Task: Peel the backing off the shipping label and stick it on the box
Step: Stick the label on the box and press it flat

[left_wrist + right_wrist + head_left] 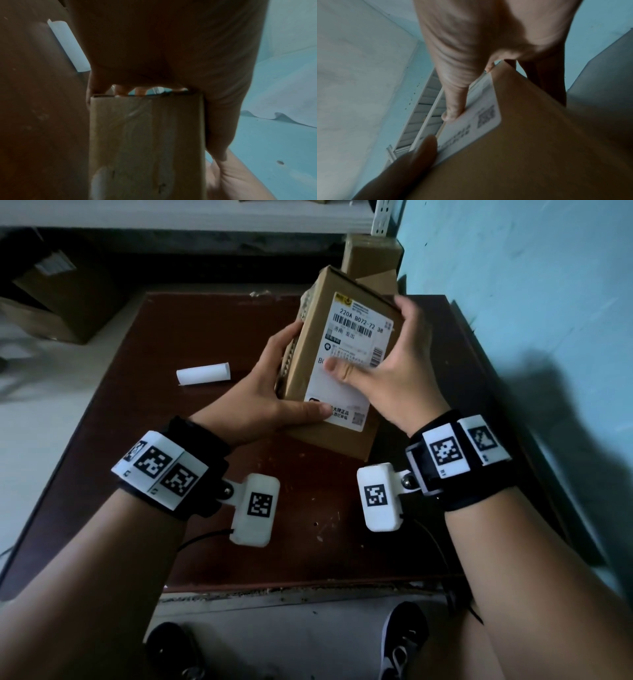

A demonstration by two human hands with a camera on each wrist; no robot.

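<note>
A brown cardboard box (pixel 310 344) is held tilted above the dark table, its lower end near the tabletop. A white shipping label (pixel 356 337) with barcodes lies on its upper face. My left hand (pixel 274 398) grips the box from the left side, thumb laid on the label's lower left corner. My right hand (pixel 394 364) grips the box's right edge, fingers curled over it, thumb pressing on the middle of the label. The left wrist view shows the box end (pixel 147 135) under my palm. In the right wrist view my thumb rests on the label (pixel 471 121).
A curled white backing strip (pixel 203 374) lies on the brown table (pixel 171 474) to the left. A second cardboard box (pixel 371 258) stands at the back by the blue wall. More cartons sit on the floor at far left. My shoes show below the table's front edge.
</note>
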